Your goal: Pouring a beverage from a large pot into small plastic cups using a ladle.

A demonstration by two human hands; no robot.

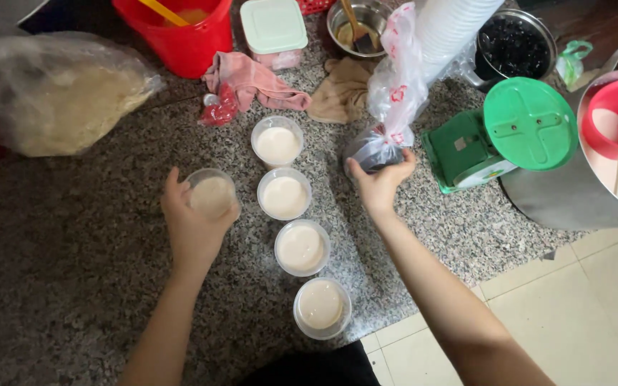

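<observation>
Left hand: the left hand (193, 218) is wrapped round a clear plastic cup (211, 194) of pale cream filling, fingers closed on its wall, cup upright on the bench (73, 236).
Right hand: the right hand (380, 179) is clamped on the bottom end of a bagged stack of lids (423, 50), thumb on one side, fingers on the other.
Stack axis: the stack runs long and tilted, from the right hand up and away toward the far right, its plastic sleeve (395, 93) loose around it.
Row of cups: four filled cups (302, 246) stand in a line between the two hands, nearest one by the bench edge, farthest one close to a pink cloth (252, 82).
Key relation: the held cup sits just left of the row, beside its second cup from the far end; the lids lie right of the row, so the right hand is the nearer one to them and the left to the cup.
Around: a green scale (516, 132) just right of the right hand, a red bucket (184, 32) at the far edge, a big bag of pale material (66, 100) far left.
Open cups: none of the five cups carries a lid.
</observation>
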